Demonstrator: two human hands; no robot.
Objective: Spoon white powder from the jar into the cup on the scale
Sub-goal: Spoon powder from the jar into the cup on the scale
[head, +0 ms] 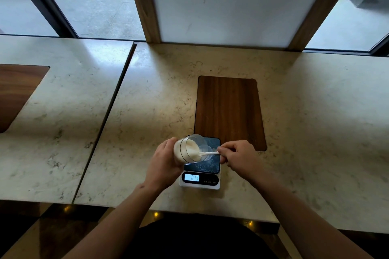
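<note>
Clear plastic jar (188, 149), light and slippery, tilted toward 3 o'clock: left hand (163, 164) grip wraps its base; right hand (237, 154) pinches spoon (207, 153) handle-end.

A pale marble tabletop (294, 111) runs under the window, with a dark wooden panel (229, 109) set flush into its middle. A small kitchen scale (200, 183) sits on the stone close to the near edge, touching the panel's near-left corner.
</note>
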